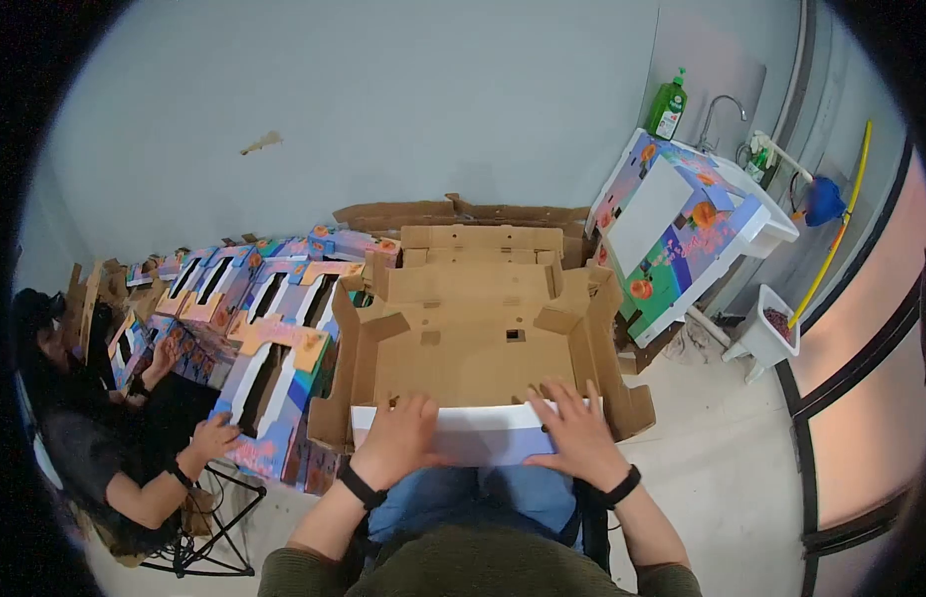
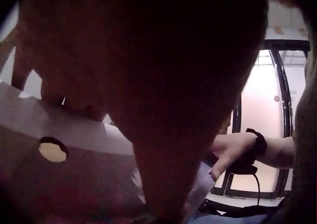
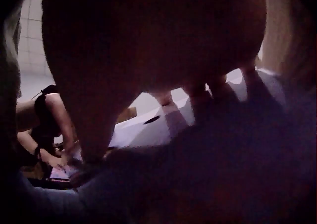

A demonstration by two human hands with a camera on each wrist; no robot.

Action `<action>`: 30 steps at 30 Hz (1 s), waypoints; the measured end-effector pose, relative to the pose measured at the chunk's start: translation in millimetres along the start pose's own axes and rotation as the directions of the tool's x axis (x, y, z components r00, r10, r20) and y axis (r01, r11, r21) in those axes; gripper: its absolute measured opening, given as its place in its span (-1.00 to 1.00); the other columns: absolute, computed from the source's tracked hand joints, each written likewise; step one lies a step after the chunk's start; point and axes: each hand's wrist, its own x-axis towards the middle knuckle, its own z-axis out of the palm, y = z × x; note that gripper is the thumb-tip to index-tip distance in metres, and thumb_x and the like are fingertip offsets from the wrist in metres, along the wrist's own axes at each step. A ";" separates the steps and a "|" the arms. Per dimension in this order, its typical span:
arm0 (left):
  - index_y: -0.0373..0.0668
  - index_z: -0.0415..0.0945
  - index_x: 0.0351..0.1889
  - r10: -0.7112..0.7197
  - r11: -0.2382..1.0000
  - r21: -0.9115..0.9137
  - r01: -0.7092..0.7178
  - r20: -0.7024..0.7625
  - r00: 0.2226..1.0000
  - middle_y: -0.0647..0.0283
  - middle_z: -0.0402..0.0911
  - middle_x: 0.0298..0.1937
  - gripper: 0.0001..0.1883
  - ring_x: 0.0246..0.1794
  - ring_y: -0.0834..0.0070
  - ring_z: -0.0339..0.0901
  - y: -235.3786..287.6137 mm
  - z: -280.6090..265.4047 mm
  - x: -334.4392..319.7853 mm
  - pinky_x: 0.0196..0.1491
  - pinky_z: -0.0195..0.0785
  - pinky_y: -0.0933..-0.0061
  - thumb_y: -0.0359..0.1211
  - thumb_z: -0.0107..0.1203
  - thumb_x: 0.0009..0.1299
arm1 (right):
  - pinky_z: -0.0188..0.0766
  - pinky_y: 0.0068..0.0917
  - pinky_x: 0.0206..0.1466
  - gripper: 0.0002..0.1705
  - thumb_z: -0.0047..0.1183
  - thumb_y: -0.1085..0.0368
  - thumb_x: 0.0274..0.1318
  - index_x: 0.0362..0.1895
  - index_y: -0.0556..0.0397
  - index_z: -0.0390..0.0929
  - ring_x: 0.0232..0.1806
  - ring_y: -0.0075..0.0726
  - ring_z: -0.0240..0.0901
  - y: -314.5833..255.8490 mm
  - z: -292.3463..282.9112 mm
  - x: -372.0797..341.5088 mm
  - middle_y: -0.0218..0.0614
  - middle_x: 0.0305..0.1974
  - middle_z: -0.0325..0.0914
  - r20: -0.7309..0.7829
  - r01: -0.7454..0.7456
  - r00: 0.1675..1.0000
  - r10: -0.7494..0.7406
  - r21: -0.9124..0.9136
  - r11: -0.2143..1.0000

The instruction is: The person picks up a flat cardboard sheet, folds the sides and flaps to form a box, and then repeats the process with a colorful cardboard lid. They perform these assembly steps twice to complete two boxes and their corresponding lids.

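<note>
An unfolded-top cardboard box (image 1: pixel 453 363), brown inside, lies in front of the person, its near wall white and lilac outside. My left hand (image 1: pixel 395 436) grips the left part of that wall, fingers over the top edge and thumb on the outer face. The right part of the same wall is gripped by my right hand (image 1: pixel 576 434) in a like way. In the left wrist view my left hand (image 2: pixel 148 85) is dark, with a round hole in the panel below it. My right hand (image 3: pixel 153 46) has its fingers over the panel edge in the right wrist view.
Printed boxes (image 1: pixel 274 383) stand in rows at the left, where another person (image 1: pixel 110 428) sits with a hand on one. Behind is more brown cardboard (image 1: pixel 483 241). A white sink (image 1: pixel 766 234), a green bottle (image 1: pixel 668 107) and a small white basin (image 1: pixel 766 328) are at the right.
</note>
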 end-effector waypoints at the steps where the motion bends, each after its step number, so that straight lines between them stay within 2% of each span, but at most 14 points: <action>1: -0.22 0.45 0.04 0.010 1.000 -0.009 -0.010 -0.024 1.000 0.06 0.52 0.08 -0.32 0.18 0.09 0.50 1.6 0.2 -2.8 0.24 0.27 -0.02 0.06 0.40 0.16 | -0.08 0.31 0.55 0.20 0.44 -0.26 -0.16 0.52 -0.04 0.21 0.53 -0.01 0.11 7.0 -9.7 -4.2 -0.08 0.41 0.28 0.009 0.003 1.000 -0.003 -0.028 1.000; 4: -0.23 0.45 -0.03 0.060 0.998 0.034 -0.058 -0.069 0.996 0.09 0.55 0.01 -0.40 0.09 0.15 0.54 9.2 -15.4 -12.6 0.19 0.32 0.06 -0.06 0.42 0.13 | 0.01 0.16 0.55 0.21 0.45 -0.23 -0.16 0.52 0.01 0.19 0.48 0.01 0.17 22.0 -28.3 -20.7 -0.10 0.39 0.31 0.011 -0.080 0.997 0.080 0.018 0.997; 5: -0.24 0.45 -0.07 0.080 0.995 0.060 -0.076 -0.077 0.994 0.10 0.57 -0.04 -0.44 0.04 0.18 0.57 12.3 -23.6 -17.1 0.17 0.33 0.08 -0.10 0.43 0.13 | 0.16 0.02 0.50 0.12 0.45 -0.18 -0.12 0.47 0.05 0.26 0.40 0.03 0.29 20.0 -40.2 -25.8 -0.10 0.34 0.37 -0.008 -0.080 0.997 0.080 0.011 0.997; 8: -0.18 0.47 -0.09 0.059 0.997 -0.040 -0.059 0.003 0.998 0.14 0.58 -0.12 -0.53 -0.03 0.17 0.57 15.7 -36.9 -34.2 0.09 0.36 0.07 -0.18 0.39 0.14 | 0.25 0.03 0.43 -0.06 0.45 -0.11 -0.09 0.34 0.03 0.41 0.32 0.02 0.39 22.4 -44.9 -48.6 -0.09 0.25 0.46 -0.047 -0.101 0.992 0.116 0.250 0.963; 9: -0.18 0.49 -0.11 0.061 0.995 -0.074 -0.061 0.000 0.998 0.15 0.60 -0.14 -0.56 -0.03 0.17 0.58 16.8 -39.1 -40.2 0.11 0.36 0.08 -0.19 0.38 0.15 | 0.34 0.01 0.36 -0.24 0.41 -0.09 -0.03 0.18 0.07 0.53 0.20 -0.01 0.49 14.3 -53.4 -52.9 -0.11 0.12 0.56 -0.084 -0.099 0.988 0.128 0.294 0.951; 12: -0.16 0.54 -0.17 0.061 0.987 -0.145 -0.064 -0.021 0.998 0.20 0.65 -0.15 -0.64 -0.01 0.21 0.61 20.6 -38.2 -60.0 0.19 0.34 0.08 -0.22 0.38 0.16 | 0.38 -0.01 0.33 -0.32 0.38 -0.10 0.00 0.11 0.08 0.59 0.10 -0.04 0.53 5.8 -61.6 -75.9 -0.17 -0.01 0.64 -0.068 -0.047 0.996 0.050 0.040 0.998; 14: -0.12 0.57 -0.22 0.058 0.988 -0.141 -0.066 -0.063 0.996 0.25 0.67 -0.11 -0.68 0.04 0.26 0.63 21.2 -35.7 -73.9 0.28 0.33 0.07 -0.22 0.38 0.16 | 0.43 -0.01 0.25 -0.40 0.34 -0.07 0.06 0.08 0.05 0.62 -0.03 -0.07 0.57 -4.3 -62.6 -88.9 -0.21 -0.12 0.67 -0.066 -0.086 0.994 0.087 0.025 0.996; 15: -0.13 0.61 -0.18 0.081 0.986 -0.143 -0.080 0.002 0.997 0.21 0.67 0.04 -0.66 0.23 0.22 0.56 19.0 -41.7 -79.4 0.43 0.14 -0.12 -0.12 0.36 0.23 | 0.46 -0.04 0.20 -0.41 0.33 -0.05 0.07 0.09 0.05 0.62 -0.06 -0.07 0.58 -9.7 -61.4 -97.6 -0.20 -0.13 0.68 -0.049 -0.123 0.991 0.124 0.024 0.992; 18: -0.13 0.63 -0.06 -0.013 0.995 -0.098 0.013 0.002 1.000 0.13 0.56 0.28 -0.58 0.44 0.12 0.36 22.1 -39.9 -92.0 0.48 -0.08 -0.37 -0.02 0.32 0.31 | 0.54 -0.11 0.03 -0.41 0.29 -0.05 0.14 0.14 0.05 0.60 -0.15 -0.03 0.62 -27.3 -54.8 -117.3 -0.15 -0.15 0.68 0.030 -0.295 0.956 0.293 0.074 0.953; 21: -0.11 0.60 0.15 -0.070 0.978 -0.187 0.092 0.121 0.990 0.07 0.35 0.49 -0.44 0.58 0.04 0.12 13.8 -27.3 -106.7 0.48 -0.25 -0.49 0.09 0.21 0.39 | 0.57 -0.15 -0.14 -0.39 0.22 -0.08 0.23 0.20 0.06 0.56 -0.21 0.04 0.64 -31.2 -43.7 -131.8 -0.10 -0.18 0.69 0.202 -0.511 0.855 0.478 0.169 0.843; 22: -0.09 0.57 0.21 -0.108 0.980 -0.155 0.125 0.113 0.988 0.06 0.30 0.52 -0.42 0.60 0.03 0.08 11.3 -21.8 -110.1 0.49 -0.26 -0.48 0.11 0.18 0.41 | 0.58 -0.16 -0.19 -0.39 0.19 -0.10 0.26 0.21 0.06 0.54 -0.23 0.06 0.65 -26.9 -38.6 -137.9 -0.08 -0.19 0.69 0.275 -0.582 0.805 0.526 0.193 0.790; 23: -0.08 0.53 0.27 -0.147 0.980 -0.123 0.159 0.102 0.984 0.05 0.26 0.55 -0.39 0.61 0.01 0.04 8.7 -15.2 -112.4 0.50 -0.26 -0.47 0.12 0.14 0.42 | 0.58 -0.13 -0.19 -0.38 0.13 -0.11 0.32 0.26 0.06 0.51 -0.21 0.08 0.68 -17.9 -30.8 -144.9 -0.04 -0.20 0.71 0.300 -0.578 0.807 0.509 0.217 0.787; 26: -0.06 0.45 0.38 -0.272 0.962 -0.015 0.274 0.073 0.959 0.01 0.18 0.58 -0.33 0.63 -0.04 -0.02 -5.7 6.7 -121.1 0.51 -0.27 -0.44 0.16 0.05 0.47 | 0.64 -0.23 -0.07 -0.46 0.16 0.04 0.33 0.27 0.05 0.50 -0.17 -0.02 0.74 -2.7 -31.6 -140.4 -0.01 -0.04 0.72 0.382 -0.650 0.751 0.539 0.278 0.708; 30: -0.06 0.39 0.44 -0.373 0.925 0.092 0.368 0.054 0.926 -0.06 0.13 0.59 -0.30 0.63 -0.09 -0.06 -27.3 46.8 -141.0 0.50 -0.23 -0.44 0.18 0.00 0.50 | 0.63 -0.26 -0.10 -0.51 0.14 0.11 0.34 0.24 0.08 0.51 -0.23 -0.01 0.73 13.4 -20.2 -142.6 -0.06 -0.10 0.74 0.397 -0.666 0.742 0.541 0.340 0.664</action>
